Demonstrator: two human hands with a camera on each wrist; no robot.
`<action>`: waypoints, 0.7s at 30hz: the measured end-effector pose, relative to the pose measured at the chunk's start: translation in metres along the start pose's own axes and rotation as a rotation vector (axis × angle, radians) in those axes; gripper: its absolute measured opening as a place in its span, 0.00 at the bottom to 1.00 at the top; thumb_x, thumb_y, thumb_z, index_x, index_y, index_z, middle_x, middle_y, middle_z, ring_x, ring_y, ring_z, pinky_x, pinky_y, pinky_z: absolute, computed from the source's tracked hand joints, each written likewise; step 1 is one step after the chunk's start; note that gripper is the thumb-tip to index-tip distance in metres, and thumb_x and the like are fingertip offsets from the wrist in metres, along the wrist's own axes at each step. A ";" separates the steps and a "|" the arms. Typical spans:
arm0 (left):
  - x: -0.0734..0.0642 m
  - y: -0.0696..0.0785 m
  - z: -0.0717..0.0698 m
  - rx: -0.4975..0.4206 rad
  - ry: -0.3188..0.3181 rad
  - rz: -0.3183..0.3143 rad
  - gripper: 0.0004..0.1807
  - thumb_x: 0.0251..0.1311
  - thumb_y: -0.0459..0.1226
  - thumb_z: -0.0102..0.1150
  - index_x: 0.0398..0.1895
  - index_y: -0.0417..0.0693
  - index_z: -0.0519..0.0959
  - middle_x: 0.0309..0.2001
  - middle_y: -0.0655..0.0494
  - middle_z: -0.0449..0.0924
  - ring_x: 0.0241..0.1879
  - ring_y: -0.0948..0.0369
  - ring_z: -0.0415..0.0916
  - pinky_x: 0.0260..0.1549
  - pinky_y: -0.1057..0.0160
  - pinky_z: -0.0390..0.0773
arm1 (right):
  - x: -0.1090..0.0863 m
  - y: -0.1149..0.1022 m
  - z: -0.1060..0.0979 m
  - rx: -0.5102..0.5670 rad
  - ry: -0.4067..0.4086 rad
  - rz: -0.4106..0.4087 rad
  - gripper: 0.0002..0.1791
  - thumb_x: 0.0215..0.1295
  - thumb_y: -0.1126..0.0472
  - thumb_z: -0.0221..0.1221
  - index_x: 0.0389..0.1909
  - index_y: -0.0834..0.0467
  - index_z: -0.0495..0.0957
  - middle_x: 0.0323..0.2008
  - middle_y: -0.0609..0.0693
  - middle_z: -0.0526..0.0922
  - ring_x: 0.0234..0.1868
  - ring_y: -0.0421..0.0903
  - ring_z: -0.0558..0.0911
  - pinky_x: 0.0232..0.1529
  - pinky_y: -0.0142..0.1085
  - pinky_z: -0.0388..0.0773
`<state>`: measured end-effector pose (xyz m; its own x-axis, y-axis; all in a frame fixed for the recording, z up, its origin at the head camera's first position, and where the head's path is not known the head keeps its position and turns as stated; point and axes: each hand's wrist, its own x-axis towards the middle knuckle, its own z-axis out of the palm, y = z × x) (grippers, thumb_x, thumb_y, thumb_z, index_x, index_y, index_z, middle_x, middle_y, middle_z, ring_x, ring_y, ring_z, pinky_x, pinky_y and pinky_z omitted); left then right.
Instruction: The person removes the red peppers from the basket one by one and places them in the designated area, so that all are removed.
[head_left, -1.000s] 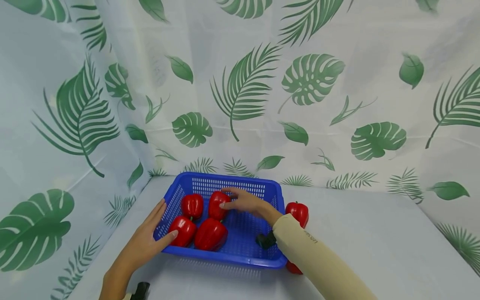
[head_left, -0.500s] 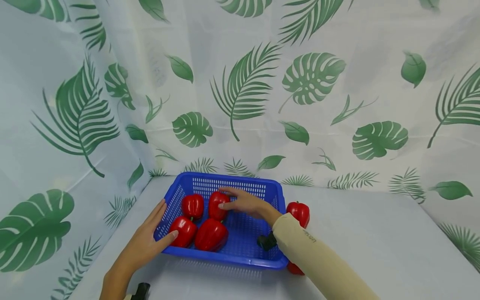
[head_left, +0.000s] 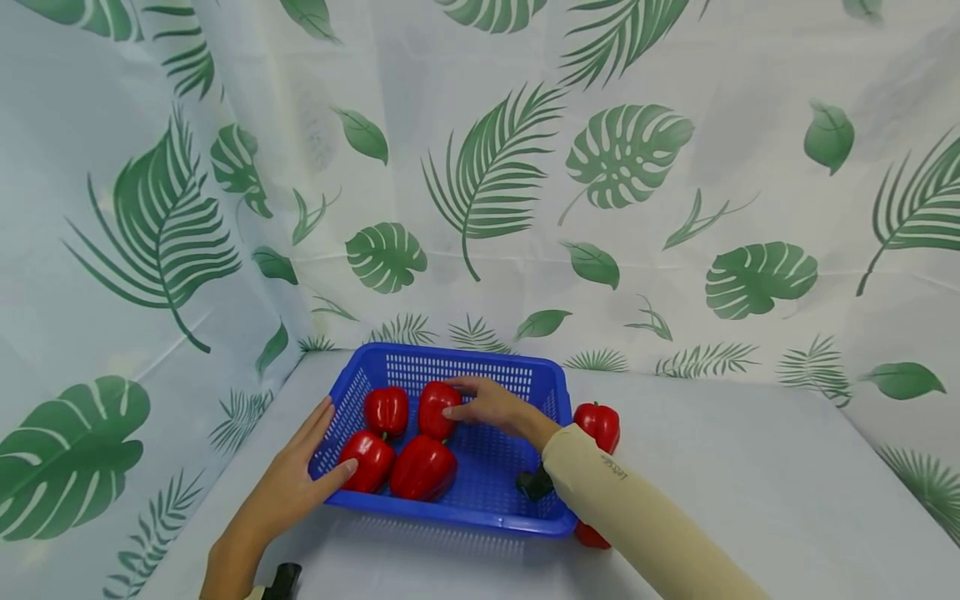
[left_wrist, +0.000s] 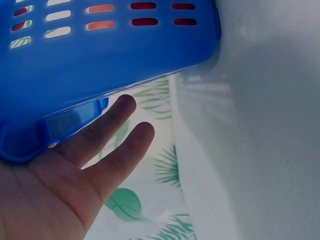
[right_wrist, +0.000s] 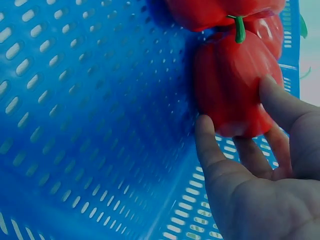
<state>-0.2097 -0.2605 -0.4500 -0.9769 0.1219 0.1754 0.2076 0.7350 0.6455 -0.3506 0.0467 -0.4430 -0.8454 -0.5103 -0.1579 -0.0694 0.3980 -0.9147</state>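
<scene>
Several red bell peppers lie in a blue perforated basket (head_left: 480, 521). In the head view, my right hand (head_left: 495, 406) reaches over them and holds the back middle bell pepper (head_left: 435, 410). The right wrist view shows my thumb and fingers round that bell pepper (right_wrist: 235, 82), whose green stem points away from the palm. At the basket's left side rests my left hand (head_left: 288, 483), its thumb over the rim beside the front left bell pepper (head_left: 369, 462). Two of its fingers (left_wrist: 127, 150) stretch straight outside the basket wall in the left wrist view.
Two more red bell peppers, one at the back (head_left: 597, 425) and one at the front (head_left: 591, 535), lie right of the basket, partly behind my right sleeve (head_left: 637, 508). Leaf-printed sheets (head_left: 495, 67) stand behind and left of the white table (head_left: 720, 450).
Both hands and the bell peppers stay practically where they were; my right hand keeps hold of the same bell pepper. Only a slight shift of the view shows.
</scene>
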 end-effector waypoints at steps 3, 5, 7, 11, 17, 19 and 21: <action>0.001 0.000 -0.001 0.000 -0.001 -0.003 0.55 0.68 0.59 0.64 0.86 0.37 0.53 0.86 0.38 0.47 0.80 0.30 0.48 0.62 0.24 0.66 | 0.002 0.000 0.000 -0.016 0.020 0.000 0.32 0.71 0.64 0.69 0.75 0.61 0.75 0.72 0.63 0.76 0.66 0.60 0.80 0.66 0.52 0.80; 0.001 0.000 -0.002 0.000 -0.003 -0.009 0.55 0.67 0.59 0.64 0.86 0.37 0.53 0.86 0.38 0.47 0.80 0.30 0.48 0.62 0.24 0.67 | 0.003 -0.001 0.000 -0.013 0.026 0.000 0.32 0.71 0.64 0.69 0.74 0.61 0.75 0.71 0.63 0.76 0.63 0.58 0.83 0.64 0.50 0.82; 0.001 0.000 -0.003 0.000 -0.007 -0.021 0.56 0.67 0.59 0.64 0.86 0.36 0.52 0.86 0.37 0.46 0.81 0.30 0.48 0.62 0.24 0.67 | 0.004 -0.003 -0.001 -0.009 0.026 -0.001 0.32 0.70 0.65 0.69 0.74 0.62 0.76 0.70 0.63 0.77 0.58 0.56 0.85 0.61 0.48 0.84; 0.000 0.000 -0.002 -0.001 -0.018 -0.044 0.56 0.67 0.60 0.64 0.86 0.37 0.51 0.86 0.37 0.46 0.81 0.30 0.47 0.63 0.25 0.67 | 0.004 -0.005 -0.002 -0.002 0.022 0.009 0.31 0.70 0.65 0.69 0.73 0.62 0.76 0.69 0.63 0.78 0.54 0.55 0.86 0.58 0.46 0.86; 0.001 0.001 0.000 -0.001 -0.021 -0.039 0.56 0.67 0.60 0.63 0.86 0.38 0.52 0.86 0.38 0.46 0.81 0.31 0.47 0.63 0.25 0.67 | 0.000 -0.008 -0.004 0.063 0.034 0.026 0.31 0.72 0.66 0.68 0.75 0.63 0.74 0.70 0.65 0.76 0.60 0.58 0.84 0.57 0.49 0.86; 0.001 0.001 0.000 -0.001 -0.018 -0.037 0.56 0.67 0.60 0.64 0.86 0.38 0.52 0.86 0.38 0.46 0.81 0.31 0.48 0.62 0.26 0.68 | -0.002 -0.010 -0.004 0.088 0.038 0.022 0.32 0.72 0.66 0.68 0.75 0.64 0.73 0.70 0.66 0.75 0.60 0.59 0.84 0.58 0.51 0.85; 0.001 0.001 0.000 -0.003 -0.018 -0.038 0.56 0.67 0.60 0.64 0.86 0.38 0.52 0.86 0.38 0.46 0.81 0.31 0.48 0.62 0.26 0.69 | -0.004 -0.013 -0.005 0.114 0.032 0.011 0.33 0.73 0.66 0.67 0.76 0.64 0.72 0.71 0.66 0.75 0.60 0.59 0.84 0.59 0.52 0.84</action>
<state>-0.2101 -0.2593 -0.4491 -0.9849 0.1058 0.1373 0.1703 0.7373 0.6537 -0.3485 0.0472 -0.4285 -0.8622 -0.4812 -0.1583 -0.0005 0.3133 -0.9496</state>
